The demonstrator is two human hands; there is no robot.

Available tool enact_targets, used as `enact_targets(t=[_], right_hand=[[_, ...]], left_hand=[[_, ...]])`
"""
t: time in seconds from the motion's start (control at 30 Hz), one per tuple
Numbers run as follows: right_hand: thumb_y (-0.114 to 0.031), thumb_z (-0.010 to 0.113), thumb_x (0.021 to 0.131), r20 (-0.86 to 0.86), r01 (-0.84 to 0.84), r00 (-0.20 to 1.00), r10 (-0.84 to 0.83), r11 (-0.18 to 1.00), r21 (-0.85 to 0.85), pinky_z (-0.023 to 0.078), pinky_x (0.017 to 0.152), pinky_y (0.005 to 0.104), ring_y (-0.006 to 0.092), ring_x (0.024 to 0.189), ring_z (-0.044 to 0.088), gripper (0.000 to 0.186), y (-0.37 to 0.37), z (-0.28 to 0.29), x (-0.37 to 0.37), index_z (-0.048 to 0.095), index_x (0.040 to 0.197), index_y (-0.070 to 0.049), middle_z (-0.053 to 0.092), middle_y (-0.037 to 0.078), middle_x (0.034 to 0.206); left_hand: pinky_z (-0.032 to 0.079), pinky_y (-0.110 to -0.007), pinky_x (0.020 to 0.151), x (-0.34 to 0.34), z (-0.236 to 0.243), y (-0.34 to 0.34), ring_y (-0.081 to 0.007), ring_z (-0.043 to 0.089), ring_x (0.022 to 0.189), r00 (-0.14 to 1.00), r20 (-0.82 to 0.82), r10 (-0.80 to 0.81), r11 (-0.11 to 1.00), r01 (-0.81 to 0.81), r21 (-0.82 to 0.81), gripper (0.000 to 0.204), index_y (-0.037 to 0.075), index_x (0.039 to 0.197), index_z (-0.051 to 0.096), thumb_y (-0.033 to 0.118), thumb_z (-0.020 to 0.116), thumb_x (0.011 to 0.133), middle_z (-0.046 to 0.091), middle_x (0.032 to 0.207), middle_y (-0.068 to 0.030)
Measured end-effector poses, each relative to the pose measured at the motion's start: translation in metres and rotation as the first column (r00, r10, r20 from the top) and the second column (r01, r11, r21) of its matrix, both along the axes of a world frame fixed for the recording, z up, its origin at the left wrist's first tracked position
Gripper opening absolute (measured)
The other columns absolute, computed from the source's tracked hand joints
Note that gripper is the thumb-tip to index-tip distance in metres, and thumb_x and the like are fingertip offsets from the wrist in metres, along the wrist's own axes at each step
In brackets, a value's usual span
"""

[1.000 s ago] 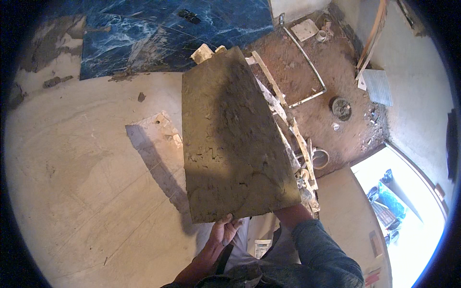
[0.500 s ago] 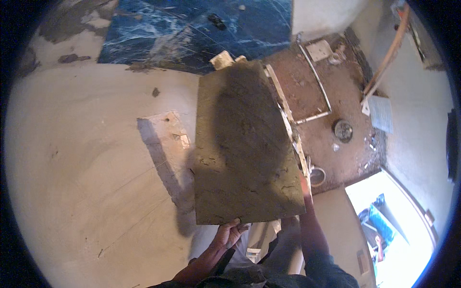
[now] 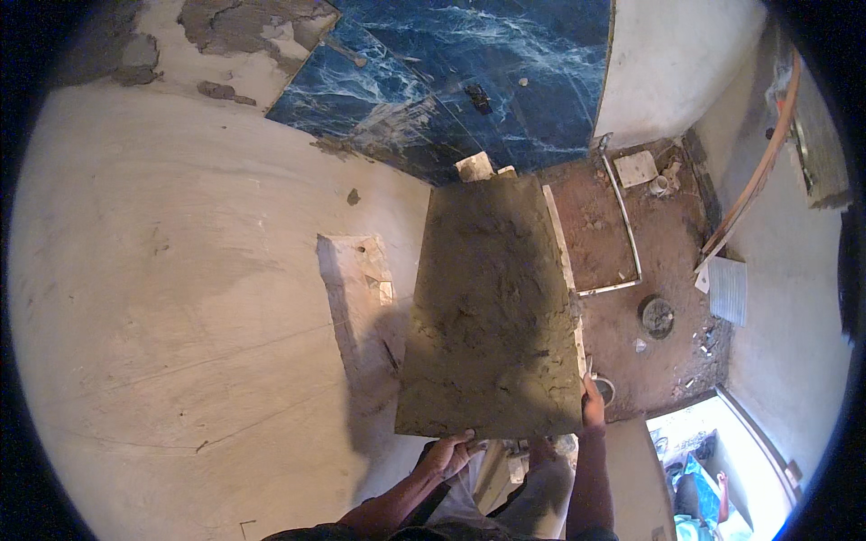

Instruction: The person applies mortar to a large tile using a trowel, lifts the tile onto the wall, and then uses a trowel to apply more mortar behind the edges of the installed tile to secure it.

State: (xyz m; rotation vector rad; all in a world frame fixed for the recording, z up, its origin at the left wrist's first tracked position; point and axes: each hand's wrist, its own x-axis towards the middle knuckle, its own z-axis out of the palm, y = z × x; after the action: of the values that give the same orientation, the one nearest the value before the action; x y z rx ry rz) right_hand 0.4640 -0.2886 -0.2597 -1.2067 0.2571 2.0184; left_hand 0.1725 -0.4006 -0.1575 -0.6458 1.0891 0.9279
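Note:
A large rectangular slab, its upward face coated with rough grey-brown mortar, is held up in front of me. My left hand is closed on its near edge, with the thumb on the edge and the other fingers partly hidden below. At the near right side, my right hand grips the slab's edge. The underside of the slab is out of sight. Beyond its far edge, blue marbled tiles cover part of the wall.
Left of the slab is a plastered wall with a chiselled recess. White pipe and a round bucket are on the dirt floor to the right. A long wooden pole leans there. A bright doorway lies at lower right.
My view has swung, so the surroundings sit farther right and lower. The slab stays in both hands and tips slightly differently. My right hand shows more plainly at its edge.

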Motion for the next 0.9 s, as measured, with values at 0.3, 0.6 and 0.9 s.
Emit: enact_targets(t=[0.3,0.6,0.9], right_hand=[[-0.032,0.052,0.091,0.124,-0.129,0.982,0.144,0.984,-0.122,0.049,0.083,0.0375,0.0251,0.095,0.061,0.039,-0.028,-0.013,0.019,0.056,0.115,-0.002,0.062,0.011,0.110],[-0.028,0.050,0.090,0.738,-0.742,0.397,0.546,0.664,-0.092,0.049,0.077,0.0411,0.0319,0.090,0.062,0.033,-0.005,0.022,0.018,0.059,0.107,-0.001,0.063,0.020,0.101],[-0.025,0.043,0.089,0.710,-0.604,0.390,0.586,0.745,-0.283,0.046,0.075,0.0459,0.0403,0.091,0.059,0.033,0.017,0.038,0.000,0.061,0.096,0.002,0.061,0.026,0.094]], left_hand=[[0.047,-0.047,0.092,0.003,0.001,0.005,-0.0351,0.057,0.101,0.999,-0.037,-0.007,1.000,0.007,-0.001,0.032,-0.007,0.112,0.045,-0.001,0.058,0.083,0.054,0.113,-0.0175],[0.049,-0.048,0.091,-0.002,-0.010,-0.001,-0.0317,0.055,0.104,0.999,-0.023,-0.037,0.998,0.038,0.041,0.034,-0.003,0.116,0.044,-0.001,0.056,0.084,0.053,0.114,-0.0147],[0.051,-0.045,0.087,0.010,0.000,0.013,-0.0335,0.060,0.095,0.997,-0.075,-0.013,1.000,0.012,-0.015,0.021,-0.004,0.104,0.052,0.003,0.055,0.085,0.061,0.104,-0.0173]])
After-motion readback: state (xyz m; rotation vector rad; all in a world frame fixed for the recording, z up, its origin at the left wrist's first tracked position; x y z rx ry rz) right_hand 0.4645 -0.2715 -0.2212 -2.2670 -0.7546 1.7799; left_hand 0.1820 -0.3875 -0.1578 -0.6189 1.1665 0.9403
